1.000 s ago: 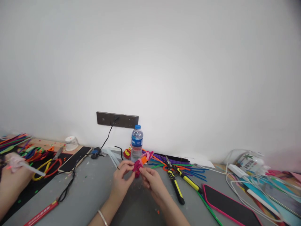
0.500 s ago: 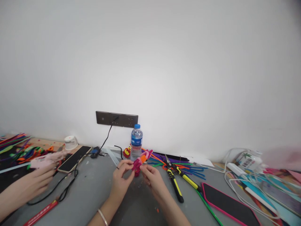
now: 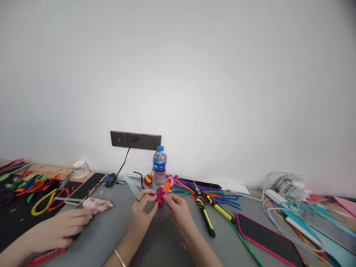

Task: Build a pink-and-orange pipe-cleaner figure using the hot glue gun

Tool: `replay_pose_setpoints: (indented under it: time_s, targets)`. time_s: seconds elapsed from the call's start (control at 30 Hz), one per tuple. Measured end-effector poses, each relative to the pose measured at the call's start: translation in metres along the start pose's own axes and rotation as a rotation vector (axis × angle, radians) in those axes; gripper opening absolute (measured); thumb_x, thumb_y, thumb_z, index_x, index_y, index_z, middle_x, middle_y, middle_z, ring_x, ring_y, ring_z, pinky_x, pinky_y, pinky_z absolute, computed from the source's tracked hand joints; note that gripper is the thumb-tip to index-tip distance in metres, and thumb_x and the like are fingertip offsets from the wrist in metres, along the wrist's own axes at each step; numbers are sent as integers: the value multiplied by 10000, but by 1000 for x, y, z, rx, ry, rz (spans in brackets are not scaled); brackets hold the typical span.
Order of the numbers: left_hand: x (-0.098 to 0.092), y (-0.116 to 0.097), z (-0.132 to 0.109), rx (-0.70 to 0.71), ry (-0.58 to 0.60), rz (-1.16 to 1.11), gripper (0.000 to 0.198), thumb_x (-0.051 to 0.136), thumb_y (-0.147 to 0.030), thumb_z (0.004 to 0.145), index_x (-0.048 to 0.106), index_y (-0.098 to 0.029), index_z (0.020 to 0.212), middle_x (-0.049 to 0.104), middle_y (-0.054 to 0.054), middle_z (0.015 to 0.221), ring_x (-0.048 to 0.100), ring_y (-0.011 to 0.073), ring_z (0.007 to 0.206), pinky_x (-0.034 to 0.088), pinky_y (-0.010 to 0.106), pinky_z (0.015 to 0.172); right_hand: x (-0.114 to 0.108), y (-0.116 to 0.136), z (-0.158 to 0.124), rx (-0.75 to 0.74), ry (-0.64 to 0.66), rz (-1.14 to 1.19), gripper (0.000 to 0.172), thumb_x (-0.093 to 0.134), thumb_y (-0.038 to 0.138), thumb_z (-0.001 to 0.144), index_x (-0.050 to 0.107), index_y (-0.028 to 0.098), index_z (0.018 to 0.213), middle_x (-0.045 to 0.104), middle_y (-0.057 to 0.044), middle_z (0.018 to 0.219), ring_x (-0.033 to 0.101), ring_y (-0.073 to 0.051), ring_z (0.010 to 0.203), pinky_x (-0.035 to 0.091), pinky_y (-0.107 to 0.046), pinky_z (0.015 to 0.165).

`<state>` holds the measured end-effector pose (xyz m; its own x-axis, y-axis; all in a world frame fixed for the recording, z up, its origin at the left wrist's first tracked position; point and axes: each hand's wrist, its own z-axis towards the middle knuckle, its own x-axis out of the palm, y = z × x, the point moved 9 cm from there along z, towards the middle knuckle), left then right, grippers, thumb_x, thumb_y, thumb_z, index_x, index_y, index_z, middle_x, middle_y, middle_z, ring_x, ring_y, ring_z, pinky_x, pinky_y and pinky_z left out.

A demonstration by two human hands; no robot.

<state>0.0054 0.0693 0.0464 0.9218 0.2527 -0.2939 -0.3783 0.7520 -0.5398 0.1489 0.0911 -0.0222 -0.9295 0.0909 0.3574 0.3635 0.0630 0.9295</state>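
Magenta fuzzy piece (image 3: 160, 194) in pinch of left hand (image 3: 141, 210) and right hand (image 3: 179, 210), grey tabletop (image 3: 202, 231) strip rightward to yellow-handled tool (image 3: 205, 216)

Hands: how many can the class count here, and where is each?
3: the person's left hand and right hand, both at the pink-and-orange piece, and a co-worker's hand at the picture's lower left. More may be hidden.

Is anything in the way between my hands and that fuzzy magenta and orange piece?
Nothing visible: the left hand and right hand both touch the fuzzy magenta and orange piece directly. The clear plastic bottle with a blue cap stands behind it, not between.
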Motion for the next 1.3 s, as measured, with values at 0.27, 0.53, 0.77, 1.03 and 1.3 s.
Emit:
replay_pose_setpoints:
  time_s: [0.27, 0.53, 0.77, 1.03, 1.3]
  targets:
    - [0, -6, 1, 60, 5, 54, 125, 568, -78, 822, 589, -201, 814, 631, 41, 917, 647, 161, 844, 544, 280, 754, 1, 3, -2, -4, -11, -9, 480, 802, 559, 515, 537, 161, 559, 319, 115, 394, 182, -28, 374, 104, -209, 390]
    - [-1, -11, 2, 102, -2, 64, 155, 582, -52, 804, 598, -203, 831, 635, 36, 911, 645, 159, 863, 521, 268, 789, -1, 2, 0, -11, -26, -16, 487, 800, 569, 500, 538, 163, 557, 312, 118, 379, 188, -29, 361, 105, -209, 386]
    - [0, -11, 3, 96, 13, 63, 171, 579, -44, 793, 602, -209, 830, 644, 45, 908, 648, 164, 865, 518, 263, 796, -2, 0, 2, -16, -27, -21, 491, 798, 574, 505, 527, 167, 556, 319, 118, 381, 182, -26, 358, 109, -207, 385]
    - [3, 13, -2, -113, -13, -146, 114, 606, -93, 769, 618, -206, 765, 643, 58, 904, 646, 190, 856, 557, 281, 725, 1, 4, -1, -33, -14, -23, 496, 787, 587, 525, 536, 161, 569, 339, 108, 417, 198, -29, 377, 106, -210, 391]
    - [10, 48, -14, -573, -157, -562, 144, 749, -179, 654, 612, -180, 700, 644, 40, 871, 642, 187, 863, 559, 242, 701, 0, 2, 2, -61, 6, -57, 491, 739, 614, 589, 559, 157, 565, 335, 103, 428, 199, -34, 373, 122, -219, 398]
